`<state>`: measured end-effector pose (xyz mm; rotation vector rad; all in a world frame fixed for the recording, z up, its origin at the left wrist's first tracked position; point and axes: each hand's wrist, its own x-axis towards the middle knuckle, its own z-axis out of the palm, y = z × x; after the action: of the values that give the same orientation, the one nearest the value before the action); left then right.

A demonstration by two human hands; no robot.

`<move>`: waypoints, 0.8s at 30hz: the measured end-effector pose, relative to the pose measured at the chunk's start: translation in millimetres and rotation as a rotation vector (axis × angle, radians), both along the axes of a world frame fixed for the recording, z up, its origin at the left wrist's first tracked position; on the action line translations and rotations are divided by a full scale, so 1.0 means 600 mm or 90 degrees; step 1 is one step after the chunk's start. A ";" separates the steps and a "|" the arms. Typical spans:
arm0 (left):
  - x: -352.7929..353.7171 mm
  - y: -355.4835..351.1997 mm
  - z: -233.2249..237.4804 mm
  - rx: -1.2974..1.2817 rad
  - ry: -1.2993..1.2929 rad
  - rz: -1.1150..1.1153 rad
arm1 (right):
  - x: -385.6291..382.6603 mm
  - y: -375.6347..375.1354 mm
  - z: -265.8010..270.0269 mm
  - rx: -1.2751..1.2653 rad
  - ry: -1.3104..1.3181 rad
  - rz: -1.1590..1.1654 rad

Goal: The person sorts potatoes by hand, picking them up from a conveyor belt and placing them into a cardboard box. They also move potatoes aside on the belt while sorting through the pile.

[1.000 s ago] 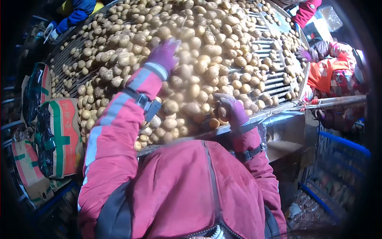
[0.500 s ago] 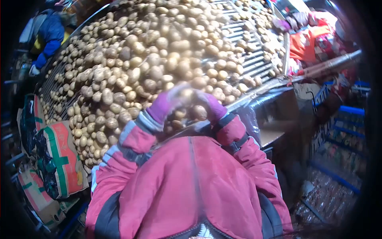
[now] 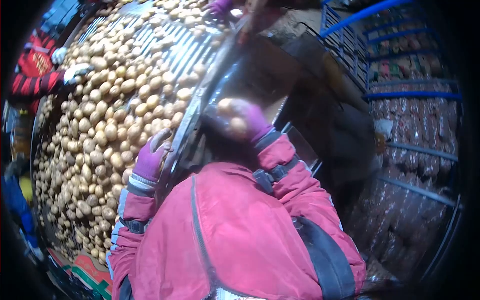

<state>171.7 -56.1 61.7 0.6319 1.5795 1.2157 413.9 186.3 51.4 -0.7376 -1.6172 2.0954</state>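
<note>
Your right hand, gloved and blurred, has its grip closed around two potatoes, held over the box beside the slatted counter. Your left hand curls at the counter's edge near the piled potatoes; its grip's contents cannot be determined.

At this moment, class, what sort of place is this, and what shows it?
Probably a potato sorting or packing place: loose potatoes spread over a slatted table, another person's striped sleeve reaches in from across it, and blue-barred racks nearby hold wrapped-looking goods too unclear to name.
</note>
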 end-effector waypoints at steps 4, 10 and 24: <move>-0.014 0.025 -0.064 0.007 0.116 -0.095 | 0.218 0.140 -0.030 0.372 -0.273 -0.223; -0.002 0.066 -0.052 -0.006 0.019 -0.007 | 0.460 0.268 0.032 0.556 -0.751 -0.285; -0.149 -0.187 0.052 -0.033 0.208 0.411 | -0.184 0.016 0.010 0.304 -0.093 0.219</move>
<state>82.2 -168.5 92.9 0.2940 2.1847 1.5848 303.5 195.7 57.5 -0.4824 -2.3476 1.7718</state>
